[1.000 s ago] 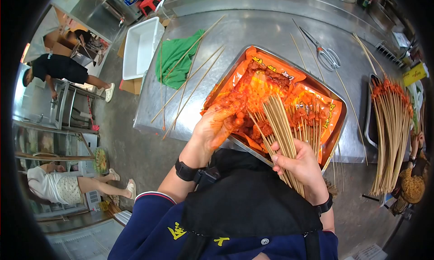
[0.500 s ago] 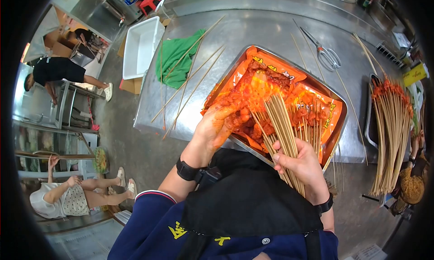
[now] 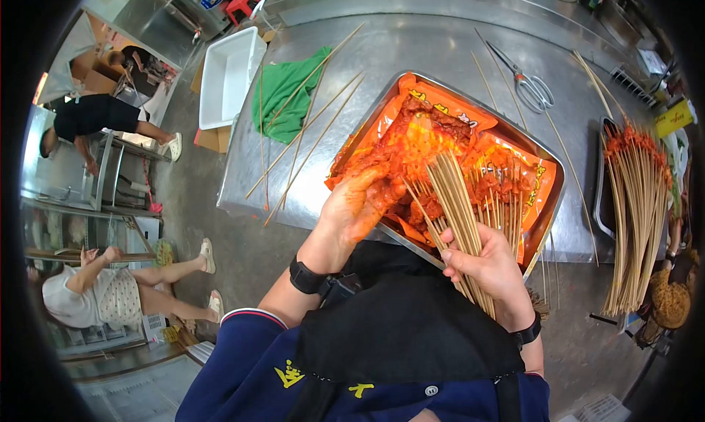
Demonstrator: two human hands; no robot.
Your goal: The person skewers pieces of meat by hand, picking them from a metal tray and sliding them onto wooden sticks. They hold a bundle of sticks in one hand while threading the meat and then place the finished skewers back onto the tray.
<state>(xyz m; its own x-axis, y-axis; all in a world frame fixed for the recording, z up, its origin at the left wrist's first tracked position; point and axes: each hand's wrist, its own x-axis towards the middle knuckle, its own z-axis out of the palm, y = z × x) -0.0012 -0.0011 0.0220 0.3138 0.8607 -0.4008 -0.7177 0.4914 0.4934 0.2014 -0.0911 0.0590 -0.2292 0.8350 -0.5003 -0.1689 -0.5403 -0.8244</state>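
A metal tray [image 3: 556, 202] holds orange printed packaging [image 3: 542, 186] and red-sauced meat [image 3: 440, 119]. My left hand [image 3: 365, 196], smeared with red sauce, is at the tray's left side against the meat; its fingers are bent and partly hidden by sauce, so what they may hold is unclear. My right hand [image 3: 488, 266] is closed round a bundle of bamboo skewers [image 3: 457, 198], whose upper ends lie over the tray. More skewers with red meat on them [image 3: 507, 198] lie in the tray to the right of the bundle.
Loose skewers [image 3: 305, 132], a green cloth [image 3: 285, 92] and scissors [image 3: 532, 92] lie on the steel table [image 3: 440, 44]. A white bin [image 3: 229, 77] stands at the left. Loaded skewers [image 3: 635, 224] rest on a tray at the right. Two people [image 3: 99, 117] [image 3: 99, 297] are at the left.
My left hand has shifted slightly, its fingers a little farther apart. My right hand keeps the bundle in nearly the same place. The person at the lower left has moved.
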